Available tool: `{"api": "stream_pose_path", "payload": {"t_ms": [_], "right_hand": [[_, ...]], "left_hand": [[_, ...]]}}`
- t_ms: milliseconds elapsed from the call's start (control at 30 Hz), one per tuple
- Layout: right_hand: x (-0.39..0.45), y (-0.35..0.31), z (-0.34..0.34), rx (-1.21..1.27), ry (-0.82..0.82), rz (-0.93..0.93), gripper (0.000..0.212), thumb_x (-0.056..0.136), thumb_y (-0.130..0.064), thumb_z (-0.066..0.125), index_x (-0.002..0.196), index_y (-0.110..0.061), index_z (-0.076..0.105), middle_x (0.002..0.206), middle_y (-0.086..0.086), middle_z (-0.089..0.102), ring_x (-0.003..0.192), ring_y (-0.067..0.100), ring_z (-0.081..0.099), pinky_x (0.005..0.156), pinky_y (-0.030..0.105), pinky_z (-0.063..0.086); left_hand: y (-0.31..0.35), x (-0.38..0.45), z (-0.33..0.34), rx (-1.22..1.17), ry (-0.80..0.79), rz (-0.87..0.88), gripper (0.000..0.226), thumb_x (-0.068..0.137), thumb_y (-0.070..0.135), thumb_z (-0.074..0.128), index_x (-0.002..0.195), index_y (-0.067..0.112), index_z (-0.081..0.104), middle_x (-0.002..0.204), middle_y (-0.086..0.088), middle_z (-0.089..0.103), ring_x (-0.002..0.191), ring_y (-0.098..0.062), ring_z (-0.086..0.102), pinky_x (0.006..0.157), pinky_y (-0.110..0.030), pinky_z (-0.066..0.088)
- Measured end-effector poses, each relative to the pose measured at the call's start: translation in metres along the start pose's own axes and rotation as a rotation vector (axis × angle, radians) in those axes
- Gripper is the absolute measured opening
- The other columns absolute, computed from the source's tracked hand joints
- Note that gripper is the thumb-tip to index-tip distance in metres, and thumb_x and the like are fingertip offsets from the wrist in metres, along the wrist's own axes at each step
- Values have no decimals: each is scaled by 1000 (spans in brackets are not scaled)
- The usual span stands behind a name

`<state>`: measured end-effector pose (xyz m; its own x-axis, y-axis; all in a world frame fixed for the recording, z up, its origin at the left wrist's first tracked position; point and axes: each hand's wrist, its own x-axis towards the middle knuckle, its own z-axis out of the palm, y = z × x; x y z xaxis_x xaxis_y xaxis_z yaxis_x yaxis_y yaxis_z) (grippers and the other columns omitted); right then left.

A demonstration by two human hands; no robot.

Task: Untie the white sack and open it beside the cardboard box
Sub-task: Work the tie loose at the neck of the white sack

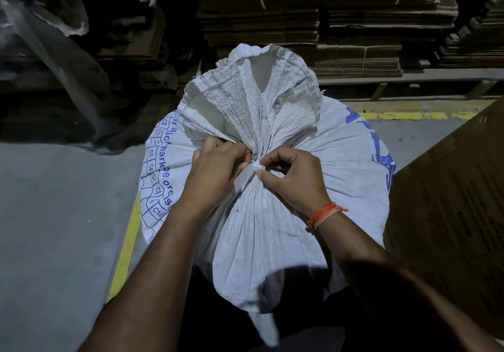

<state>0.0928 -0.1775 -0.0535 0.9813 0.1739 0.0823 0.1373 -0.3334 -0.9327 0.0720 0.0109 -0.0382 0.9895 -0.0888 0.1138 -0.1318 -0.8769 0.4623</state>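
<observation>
Left hand (218, 169): fingers curled at the gathered neck of the white sack (272, 215), closed on the bunched fabric just left of the knot; thumb laid against a flat white tie strip (246, 174). Right hand (291, 177): thumb and forefinger pinched together on the upper end of the same strip, remaining fingers curled beneath. An orange thread band (323, 214) is worn on the right wrist. White sack: woven plastic cloth, finely ribbed and creased, printed in blue lettering and a blue grid of cells down its left side and with blue marks at its right; body rounded and full, contents not visible; stood on the grey floor (54, 215) directly before the person, still cinched at the neck, with the loose mouth fanned upward above the tie. A small round metal eyelet (276, 104) is seen in the fanned cloth. Cardboard box (450, 201): brown, corrugated, set just beside the sack on its right. Yellow floor lines (126, 245) are painted to the left of and behind the sack. Stacks of flattened cardboard (327, 24) are held on racking behind.
</observation>
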Motion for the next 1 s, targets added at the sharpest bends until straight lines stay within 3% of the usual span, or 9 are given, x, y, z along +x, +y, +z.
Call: {"api": "stream_pose_path", "payload": {"t_ms": [133,233,333,433,1000], "right_hand": [[0,0,-1,10,1,12,12,75,-10,87,85,-14,81,82,-6,79,80,6,75,81,27,63],[0,0,-1,16,7,24,12,75,-10,87,85,-15,80,81,-6,79,80,8,75,80,29,63],[-1,0,0,19,11,35,12,75,-11,86,85,-15,80,82,-6,79,81,10,76,79,31,64],[-1,1,1,4,14,21,12,76,-11,86,86,-14,80,82,-7,78,81,8,75,80,30,64],[-3,4,3,-34,19,-19,11,77,-13,86,86,-15,79,81,-8,77,79,8,73,78,25,62]], "left_hand": [[-4,1,0,65,34,-18,7,96,37,65,100,32,68,90,11,65,99,-20,40,87,-42,38],[-10,1,0,-30,19,-57,9,96,39,66,95,32,72,83,14,60,99,-18,40,81,-37,35],[-14,1,0,-181,-18,-50,14,92,36,61,89,29,72,79,14,60,94,-24,56,76,-36,43],[-10,1,0,-219,-35,-65,16,90,34,59,89,25,72,87,4,66,87,-20,64,76,-37,51],[-4,1,5,-290,-47,-113,13,89,31,62,86,26,73,89,3,68,86,-16,66,78,-38,55]]}}
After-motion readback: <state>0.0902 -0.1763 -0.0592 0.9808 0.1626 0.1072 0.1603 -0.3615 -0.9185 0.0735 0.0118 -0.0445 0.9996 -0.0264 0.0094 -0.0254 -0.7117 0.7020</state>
